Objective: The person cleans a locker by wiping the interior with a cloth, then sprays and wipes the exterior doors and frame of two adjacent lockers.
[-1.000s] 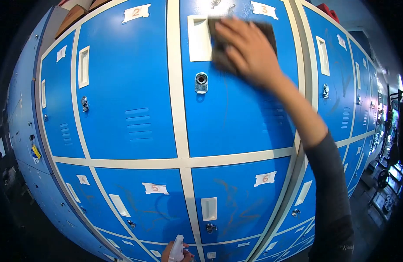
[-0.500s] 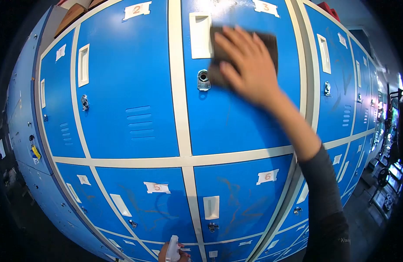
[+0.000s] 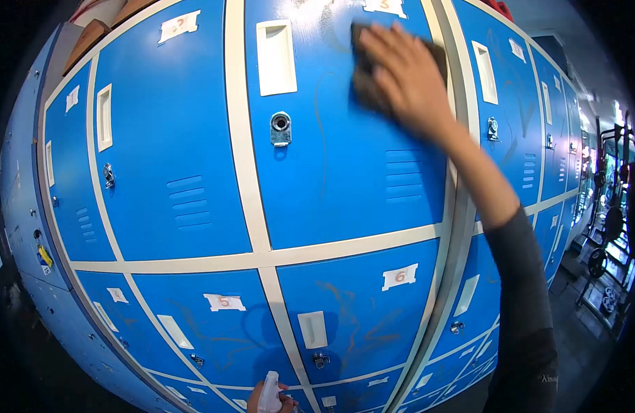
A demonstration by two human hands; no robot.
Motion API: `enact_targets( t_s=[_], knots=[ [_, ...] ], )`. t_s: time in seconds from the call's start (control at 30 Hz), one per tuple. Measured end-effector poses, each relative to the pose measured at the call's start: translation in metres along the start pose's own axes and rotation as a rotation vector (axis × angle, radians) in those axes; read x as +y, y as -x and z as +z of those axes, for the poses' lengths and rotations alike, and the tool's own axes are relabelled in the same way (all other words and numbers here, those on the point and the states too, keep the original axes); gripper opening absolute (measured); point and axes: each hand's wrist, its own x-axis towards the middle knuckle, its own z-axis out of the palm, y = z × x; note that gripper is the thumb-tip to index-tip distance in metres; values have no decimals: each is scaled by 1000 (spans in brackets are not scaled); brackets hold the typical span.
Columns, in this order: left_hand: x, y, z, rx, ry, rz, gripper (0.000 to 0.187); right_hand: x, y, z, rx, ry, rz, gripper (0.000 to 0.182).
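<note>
My right hand (image 3: 415, 88) presses a dark cloth (image 3: 367, 91) flat against the upper right part of the blue locker door (image 3: 345, 199) labelled 3. Hand and cloth are slightly blurred. Left of them on that door are a white recessed handle (image 3: 277, 58) and a metal lock hasp (image 3: 281, 129). Faint curved streaks show on the paint. Low at the bottom edge, my left hand (image 3: 288, 403) is wrapped round a white spray bottle (image 3: 269, 392); only its trigger head shows, in front of the lower lockers.
Locker door 6 (image 3: 358, 310) and locker door 5 (image 3: 214, 337) below carry brownish smears. More blue lockers (image 3: 513, 89) continue on the right, past a cream frame post. Gym equipment (image 3: 610, 227) stands at far right. A yellow tag (image 3: 45, 256) hangs at far left.
My right hand has slid the cloth rightward across door 3, away from the handle and hasp. The view has shifted, so the lockers appear further left. My left hand still holds the spray bottle.
</note>
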Motion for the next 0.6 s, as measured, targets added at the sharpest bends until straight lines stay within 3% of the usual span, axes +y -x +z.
enact_targets(
  t_s=[0.1, 0.13, 0.17, 0.27, 0.37, 0.4, 0.47, 0.6],
  knots=[
    [8, 2, 5, 41, -8, 6, 65, 62, -65, 19, 120, 379, -130, 40],
    [11, 3, 6, 62, 12, 12, 65, 69, -82, 23, 245, 185, 78, 34],
    [3, 4, 5, 67, -10, -14, 65, 95, -91, 34, 214, 426, -81, 35],
    [-3, 7, 3, 77, -74, -39, 66, 87, -102, 33, 211, 503, -28, 41],
    [-5, 11, 2, 75, -90, 7, 67, 62, -78, 22, 164, -19, 341, 48],
    [-5, 11, 0, 74, -69, -15, 67, 54, -64, 16, 110, -9, 344, 57],
    [-2, 11, -1, 78, -49, -11, 67, 41, -21, 24, 211, 140, 220, 54],
    [2, 7, -3, 52, -104, 51, 67, -39, 70, -31, -91, 3, 243, 61]
  ],
)
